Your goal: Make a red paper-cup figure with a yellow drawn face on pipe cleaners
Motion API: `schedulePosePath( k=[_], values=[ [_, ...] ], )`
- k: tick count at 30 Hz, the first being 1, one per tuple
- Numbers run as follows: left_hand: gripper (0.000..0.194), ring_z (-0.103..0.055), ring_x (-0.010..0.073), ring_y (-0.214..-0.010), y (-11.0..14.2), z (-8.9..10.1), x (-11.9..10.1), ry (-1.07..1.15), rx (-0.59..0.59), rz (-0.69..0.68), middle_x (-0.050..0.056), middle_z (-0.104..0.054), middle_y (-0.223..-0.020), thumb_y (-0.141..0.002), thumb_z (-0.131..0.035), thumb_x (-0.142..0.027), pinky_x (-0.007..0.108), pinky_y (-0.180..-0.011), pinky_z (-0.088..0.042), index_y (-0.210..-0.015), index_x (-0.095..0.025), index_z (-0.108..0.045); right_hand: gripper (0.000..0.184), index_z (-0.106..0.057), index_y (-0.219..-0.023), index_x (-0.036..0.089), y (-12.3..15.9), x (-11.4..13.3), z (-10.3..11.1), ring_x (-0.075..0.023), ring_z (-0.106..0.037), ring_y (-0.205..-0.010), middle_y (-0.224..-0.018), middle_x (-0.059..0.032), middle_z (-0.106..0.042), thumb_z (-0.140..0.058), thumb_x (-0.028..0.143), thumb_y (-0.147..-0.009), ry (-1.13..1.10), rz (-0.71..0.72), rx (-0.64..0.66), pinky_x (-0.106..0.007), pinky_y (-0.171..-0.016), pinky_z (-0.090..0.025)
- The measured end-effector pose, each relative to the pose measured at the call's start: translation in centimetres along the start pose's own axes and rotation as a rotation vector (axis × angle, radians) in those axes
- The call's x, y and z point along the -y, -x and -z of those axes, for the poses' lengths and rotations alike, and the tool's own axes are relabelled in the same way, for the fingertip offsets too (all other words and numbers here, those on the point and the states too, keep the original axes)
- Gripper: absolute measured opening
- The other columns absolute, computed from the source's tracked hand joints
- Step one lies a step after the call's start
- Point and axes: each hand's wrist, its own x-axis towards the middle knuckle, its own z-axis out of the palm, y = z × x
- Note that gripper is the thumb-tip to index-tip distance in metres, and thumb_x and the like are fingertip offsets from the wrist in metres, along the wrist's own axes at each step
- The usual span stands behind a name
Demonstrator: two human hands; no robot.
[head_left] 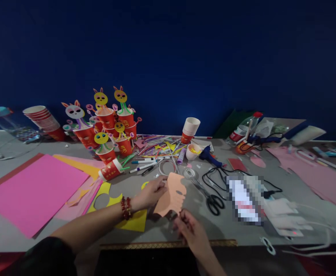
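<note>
Status: orange paper [169,199] is at lower centre of the frame, held up off the grey table [233,235], tilted, with its broad side to my left. My left hand [150,191] has it: fingers nearly closed, gripping the upper left edge. My right hand [191,230] is at the bottom corner, fingers bent in close together. Can't tell whether they pinch the paper or some small thing; too blurred there.

Handling, my read: very light, no weight to manage. Thin card or heavy paper, so some stiffness across the wide uncut part, floppy wherever it's been cut into. Dry and matt by the look of it, so slip shouldn't be an issue with bare fingertips. Creasing and tearing are the real risks. Weak spots: the narrow bits around the oval hole right of its middle, and the jagged right and bottom edges.

Where to hold: flat pinch on the broad left part, thumb on one face, fingers behind, light pressure. That's about where my left is. For the second hand I'd take solid stock near the bottom corner, not the points, and not pull across the hole.

Nearby: scissors [207,195] lie to the right of the paper; yellow sheet [133,223] lies flat at lower left of it, partly under my left wrist.
</note>
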Motion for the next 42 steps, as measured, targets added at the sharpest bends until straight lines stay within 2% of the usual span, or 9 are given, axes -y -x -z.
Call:
schedulePosePath(
  k=[2,5,9,12,19,25,29,36,42],
  values=[
    [0.037,-0.067,0.02,-0.085,-0.3,1.1,0.0,-0.166,0.085,-0.03,0.004,-0.072,-0.092,-0.094,-0.049,-0.027,0.029,-0.078,-0.051,-0.128,-0.019,-0.057,0.051,-0.051,-0.063,0.022,-0.3,0.1,2.1,-0.013,-0.048,-0.045,-0.05,0.0034,-0.052,-0.052,0.066,-0.089,0.176,0.092,-0.12,-0.024,-0.045,-0.04],
    [0.036,-0.068,0.0224,-0.094,-0.6,1.4,0.3,-0.351,0.208,-0.08,0.006,-0.073,-0.105,-0.092,-0.05,-0.022,0.03,-0.082,-0.05,-0.126,-0.023,-0.061,0.038,-0.056,-0.069,0.023,-1.2,0.7,4.5,-0.0171,-0.056,-0.057,-0.064,-0.0008,-0.061,-0.059,0.055,-0.09,0.482,0.335,-0.356,-0.029,-0.059,-0.049],
    [0.033,-0.068,0.024,-0.098,-1.0,0.0,0.6,-0.531,0.279,-0.134,0.007,-0.072,-0.107,-0.093,-0.05,-0.02,0.032,-0.084,-0.051,-0.123,-0.023,-0.062,0.019,-0.07,-0.103,0.024,-2.9,1.3,5.0,-0.0266,-0.065,-0.106,-0.112,-0.0099,-0.07,-0.053,0.029,-0.095,0.761,0.619,-0.213,-0.039,-0.093,-0.052],
    [0.029,-0.063,0.0265,-0.108,-0.8,-0.3,0.1,-0.632,0.248,-0.162,0.011,-0.068,-0.113,-0.094,-0.049,-0.017,0.038,-0.095,-0.048,-0.12,-0.02,-0.063,0.028,-0.067,-0.117,0.023,-3.9,0.8,4.3,-0.0284,-0.061,-0.115,-0.123,-0.0114,-0.066,-0.053,0.018,-0.093,0.916,0.609,-0.082,-0.044,-0.097,-0.051],
    [0.022,-0.057,0.0249,-0.11,3.6,1.7,0.1,-0.829,0.171,-0.324,0.011,-0.063,-0.117,-0.1,-0.046,-0.019,0.039,-0.098,-0.048,-0.113,-0.018,-0.064,0.027,-0.066,-0.113,0.023,-4.1,-0.1,4.2,-0.0284,-0.06,-0.113,-0.12,-0.0107,-0.065,-0.055,0.015,-0.09,0.979,0.576,-0.064,-0.045,-0.096,-0.051],
    [0.023,-0.057,0.026,-0.114,6.3,1.4,1.2,-0.872,0.168,-0.374,0.011,-0.064,-0.123,-0.1,-0.047,-0.017,0.043,-0.102,-0.045,-0.115,-0.018,-0.063,0.024,-0.069,-0.108,0.024,-4.6,0.3,4.5,-0.0287,-0.063,-0.109,-0.116,-0.0102,-0.068,-0.056,0.018,-0.089,0.976,0.589,-0.042,-0.044,-0.093,-0.053],
    [0.022,-0.059,0.0242,-0.111,5.6,3.1,1.0,-0.848,0.113,-0.374,0.01,-0.066,-0.12,-0.1,-0.046,-0.019,0.038,-0.098,-0.047,-0.112,-0.017,-0.065,0.021,-0.069,-0.109,0.023,-5.2,-0.1,4.9,-0.0293,-0.066,-0.107,-0.115,-0.0116,-0.069,-0.055,0.029,-0.094,0.912,0.676,-0.135,-0.044,-0.091,-0.055],
    [0.026,-0.055,0.0295,-0.114,3.0,9.7,-0.8,-1.178,-0.191,-0.225,0.011,-0.068,-0.117,-0.1,-0.044,-0.016,0.048,-0.101,-0.04,-0.109,-0.019,-0.068,0.022,-0.071,-0.097,0.024,-5.6,0.2,4.9,-0.0278,-0.07,-0.102,-0.109,-0.0108,-0.071,-0.052,0.035,-0.096,0.819,0.728,-0.244,-0.041,-0.087,-0.057],
    [0.024,-0.055,0.0331,-0.111,-0.6,10.1,-0.2,-1.409,-0.153,-0.124,0.013,-0.071,-0.096,-0.087,-0.053,-0.005,0.054,-0.111,-0.028,-0.085,-0.016,-0.074,0.024,-0.072,-0.096,0.023,-5.6,1.5,3.4,-0.0264,-0.07,-0.101,-0.109,-0.0119,-0.072,-0.05,0.031,-0.097,0.798,0.703,-0.191,-0.039,-0.088,-0.058]
  ],
)
